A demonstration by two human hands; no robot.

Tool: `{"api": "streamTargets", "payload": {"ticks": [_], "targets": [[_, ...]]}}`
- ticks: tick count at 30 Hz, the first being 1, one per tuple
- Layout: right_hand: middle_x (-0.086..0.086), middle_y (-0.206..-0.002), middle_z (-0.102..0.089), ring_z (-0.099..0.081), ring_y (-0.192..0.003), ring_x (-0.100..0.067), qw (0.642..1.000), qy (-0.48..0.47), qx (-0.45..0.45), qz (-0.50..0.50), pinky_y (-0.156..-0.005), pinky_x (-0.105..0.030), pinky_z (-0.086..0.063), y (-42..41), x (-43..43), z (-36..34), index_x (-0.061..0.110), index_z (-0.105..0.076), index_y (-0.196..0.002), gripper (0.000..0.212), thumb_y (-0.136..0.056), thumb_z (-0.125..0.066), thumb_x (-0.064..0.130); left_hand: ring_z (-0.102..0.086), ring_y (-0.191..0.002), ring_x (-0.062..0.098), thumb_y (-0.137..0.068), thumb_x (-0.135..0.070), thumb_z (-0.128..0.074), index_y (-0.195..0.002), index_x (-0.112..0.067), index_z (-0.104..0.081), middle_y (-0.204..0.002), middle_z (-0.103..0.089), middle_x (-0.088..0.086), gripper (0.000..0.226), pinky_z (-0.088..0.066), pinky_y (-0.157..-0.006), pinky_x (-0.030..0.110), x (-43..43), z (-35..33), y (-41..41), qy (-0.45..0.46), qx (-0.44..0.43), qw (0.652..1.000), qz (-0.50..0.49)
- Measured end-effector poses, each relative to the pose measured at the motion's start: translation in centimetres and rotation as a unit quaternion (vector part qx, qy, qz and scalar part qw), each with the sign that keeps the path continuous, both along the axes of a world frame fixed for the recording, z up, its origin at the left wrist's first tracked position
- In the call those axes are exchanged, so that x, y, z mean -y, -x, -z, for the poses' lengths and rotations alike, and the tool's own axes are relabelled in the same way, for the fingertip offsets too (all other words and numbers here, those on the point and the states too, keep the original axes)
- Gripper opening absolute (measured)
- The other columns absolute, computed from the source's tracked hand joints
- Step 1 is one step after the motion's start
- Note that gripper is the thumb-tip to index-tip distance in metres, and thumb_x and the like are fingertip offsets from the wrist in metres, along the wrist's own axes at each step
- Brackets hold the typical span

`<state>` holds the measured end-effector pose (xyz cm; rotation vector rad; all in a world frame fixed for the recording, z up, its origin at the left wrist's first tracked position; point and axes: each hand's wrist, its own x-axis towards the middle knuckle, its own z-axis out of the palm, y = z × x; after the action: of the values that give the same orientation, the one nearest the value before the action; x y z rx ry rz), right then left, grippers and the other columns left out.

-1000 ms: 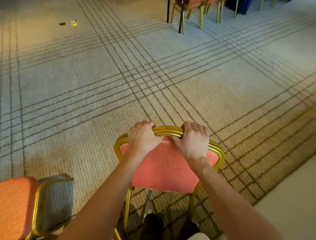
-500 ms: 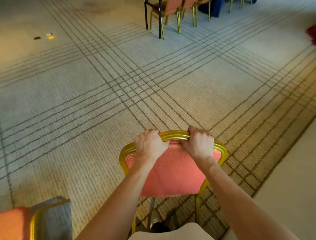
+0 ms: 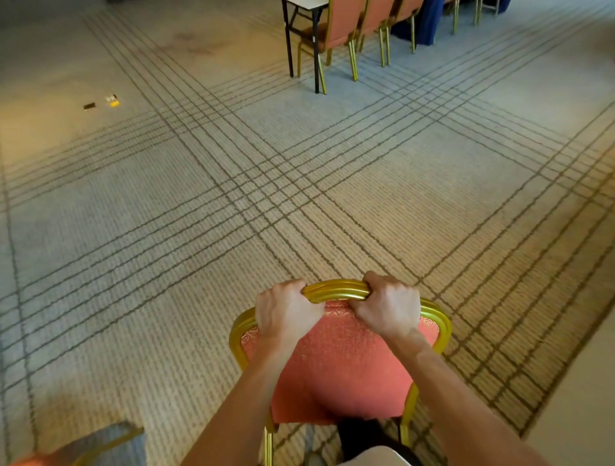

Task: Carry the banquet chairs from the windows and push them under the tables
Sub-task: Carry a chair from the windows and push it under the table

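Lined carpet [image 3: 166, 266] runs to a table [image 3: 306, 4] far ahead, slightly right, well apart from the red chair [image 3: 339, 366] held near. The left hand [image 3: 286, 314] and right hand [image 3: 386, 307] curl round its top rail, side by side; its legs are probably lifted.

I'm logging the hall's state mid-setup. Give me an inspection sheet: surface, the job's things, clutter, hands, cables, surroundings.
Surface: carpet, pale with crossing dark lines.
Job's things: red chair with gold frame, near; table far ahead, row of chairs along it.
Clutter: small scraps on the carpet, far left.
Hands: left hand and right hand both grip the red chair's top rail.
Cables: nothing seen.
Surroundings: another chair at lower left; blue cloth beyond the table.
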<state>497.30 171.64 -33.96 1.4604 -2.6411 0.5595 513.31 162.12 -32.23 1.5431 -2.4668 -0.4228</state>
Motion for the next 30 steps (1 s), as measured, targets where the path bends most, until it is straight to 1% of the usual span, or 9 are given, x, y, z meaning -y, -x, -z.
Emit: {"api": "streamTargets", "payload": {"ticks": [3, 5, 8, 10, 12, 17, 22, 25, 30], "targets": [[-0.003, -0.076, -0.071, -0.068, -0.075, -0.031, 0.997, -0.055, 0.04, -0.023, -0.062, -0.035, -0.049, 2.5, 3.6, -0.5, 0.022, -0.061, -0.078, 0.027, -0.076, -0.06, 0.048, -0.062, -0.062, 0.028, -0.074, -0.043, -0.068, -0.056, -0.018, -0.047, -0.057, -0.06, 0.0, 0.038, -0.033, -0.06, 0.03, 3.7, -0.2, 2.3, -0.013, -0.004, 1.0, 0.004], [-0.004, -0.082, -0.072, -0.068, -0.082, -0.032, 0.996, -0.064, 0.061, -0.03, -0.068, -0.036, -0.05, 4.2, 5.8, -0.7, 0.021, -0.063, -0.082, 0.024, -0.078, -0.065, 0.045, -0.063, -0.063, 0.026, -0.076, -0.046, -0.068, -0.054, -0.02, -0.044, -0.053, -0.053, -0.002, 0.042, -0.034, -0.061, 0.029, 6.0, -0.3, 3.8, -0.021, 0.008, 1.0, 0.008], [-0.004, -0.078, -0.072, -0.068, -0.078, -0.033, 0.995, -0.054, 0.074, -0.036, -0.065, -0.036, -0.05, 6.8, 9.5, -1.3, 0.022, -0.06, -0.076, 0.023, -0.077, -0.066, 0.044, -0.061, -0.057, 0.023, -0.074, -0.049, -0.07, -0.051, -0.022, -0.041, -0.047, -0.041, -0.007, 0.046, -0.032, -0.057, 0.028, 9.6, -0.8, 6.2, -0.005, 0.007, 1.0, 0.015], [-0.003, -0.074, -0.071, -0.068, -0.074, -0.032, 0.996, -0.039, 0.068, -0.048, -0.063, -0.036, -0.049, 8.6, 12.3, -2.0, 0.024, -0.054, -0.071, 0.024, -0.075, -0.068, 0.042, -0.059, -0.054, 0.021, -0.072, -0.051, -0.068, -0.05, -0.022, -0.041, -0.046, -0.043, -0.007, 0.044, -0.031, -0.053, 0.028, 12.1, -1.5, 7.7, 0.005, 0.002, 1.0, 0.008], [-0.003, -0.07, -0.07, -0.067, -0.069, -0.032, 0.997, -0.019, 0.046, -0.058, -0.06, -0.035, -0.048, 10.1, 14.7, -2.8, 0.023, -0.054, -0.069, 0.025, -0.074, -0.068, 0.043, -0.056, -0.053, 0.018, -0.072, -0.052, -0.067, -0.052, -0.022, -0.046, -0.048, -0.048, -0.006, 0.043, -0.032, -0.052, 0.028, 14.2, -2.2, 8.7, 0.001, 0.006, 1.0, 0.004], [0.002, -0.054, -0.061, -0.06, -0.049, -0.027, 0.994, 0.034, 0.016, -0.106, -0.047, -0.03, -0.044, 12.7, 20.5, -3.9, 0.021, -0.056, -0.063, 0.026, -0.065, -0.07, 0.043, -0.058, -0.056, 0.018, -0.07, -0.054, -0.065, -0.054, -0.022, -0.049, -0.051, -0.052, -0.006, 0.039, -0.049, -0.056, 0.032, 19.5, -4.2, 10.9, 0.013, 0.002, 1.0, -0.014], [0.002, -0.053, -0.06, -0.06, -0.048, -0.025, 0.987, 0.092, 0.012, -0.133, -0.047, -0.029, -0.042, 16.4, 26.8, -4.5, 0.02, -0.058, -0.061, 0.023, -0.063, -0.062, 0.043, -0.056, -0.057, 0.017, -0.071, -0.05, -0.069, -0.052, -0.024, -0.042, -0.049, -0.042, -0.009, 0.042, -0.038, -0.056, 0.028, 25.3, -4.9, 13.8, 0.063, 0.007, 0.998, 0.001], [0.002, -0.053, -0.059, -0.059, -0.047, -0.025, 0.983, 0.115, 0.008, -0.143, -0.046, -0.03, -0.043, 18.3, 31.8, -4.8, 0.021, -0.059, -0.06, 0.024, -0.064, -0.059, 0.044, -0.057, -0.056, 0.017, -0.072, -0.051, -0.068, -0.053, -0.025, -0.045, -0.049, -0.04, -0.01, 0.04, -0.037, -0.056, 0.028, 30.4, -4.9, 15.5, 0.089, -0.005, 0.996, 0.011], [0.001, -0.052, -0.058, -0.058, -0.046, -0.026, 0.98, 0.136, -0.014, -0.144, -0.043, -0.033, -0.046, 21.6, 42.2, -5.1, 0.02, -0.059, -0.06, 0.023, -0.068, -0.058, 0.041, -0.058, -0.05, 0.022, -0.064, -0.053, -0.064, -0.051, -0.026, -0.037, -0.048, -0.053, -0.003, 0.04, -0.033, -0.051, 0.026, 41.0, -4.3, 18.4, 0.15, -0.06, 0.987, 0.02]]}}
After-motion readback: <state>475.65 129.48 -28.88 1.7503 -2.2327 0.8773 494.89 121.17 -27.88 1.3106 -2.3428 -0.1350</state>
